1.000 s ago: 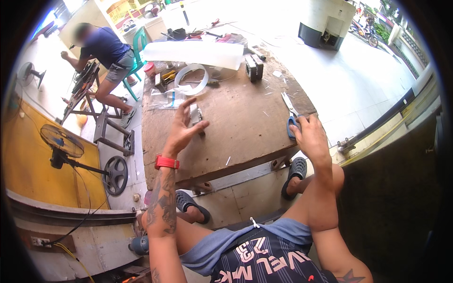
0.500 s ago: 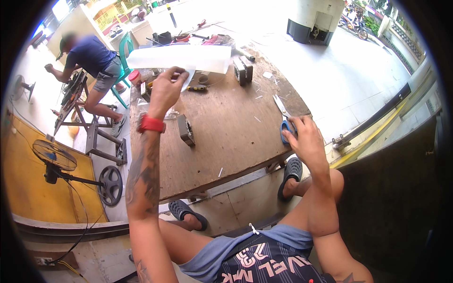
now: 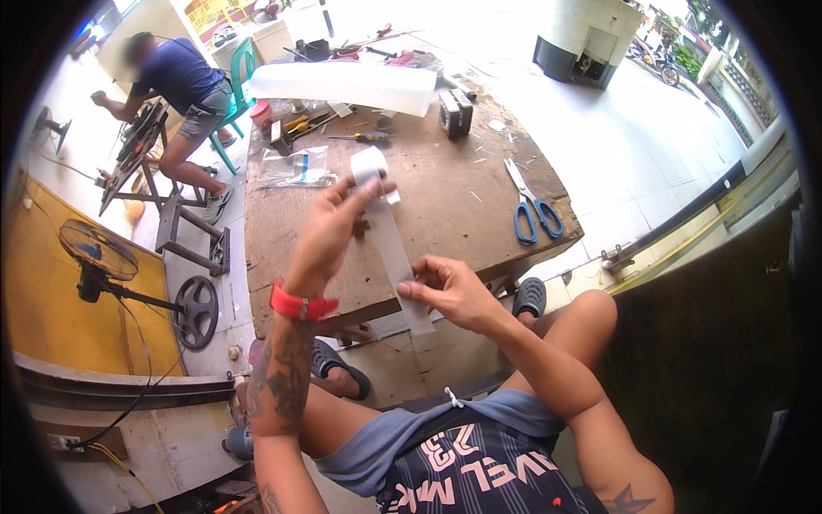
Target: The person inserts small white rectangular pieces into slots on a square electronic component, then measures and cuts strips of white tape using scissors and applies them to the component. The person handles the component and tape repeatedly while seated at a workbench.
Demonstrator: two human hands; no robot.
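A long, whitish strip (image 3: 393,253) of thin sheet material hangs between my hands over the table's near edge. Its upper end curls into a loop. My left hand (image 3: 341,212) is closed on the strip near that curled end. Lower down, my right hand (image 3: 445,289) pinches the strip between thumb and fingers, with its tail hanging past the edge. Blue-handled scissors (image 3: 535,214) lie with blades apart on the table's right side, touched by neither hand. A small dark block is mostly hidden behind my left hand and the strip.
On the wooden table (image 3: 479,197) are a large white sheet (image 3: 342,84), a metal-and-black block (image 3: 455,113), a screwdriver (image 3: 364,138), a clear plastic bag (image 3: 295,167) and scraps. A person (image 3: 175,86) works at the left, near a green chair (image 3: 238,81). A fan (image 3: 98,257) stands nearby.
My right hand has left the scissors on the table and moved left to the strip. My left hand has come nearer with the strip, which now hangs extended.
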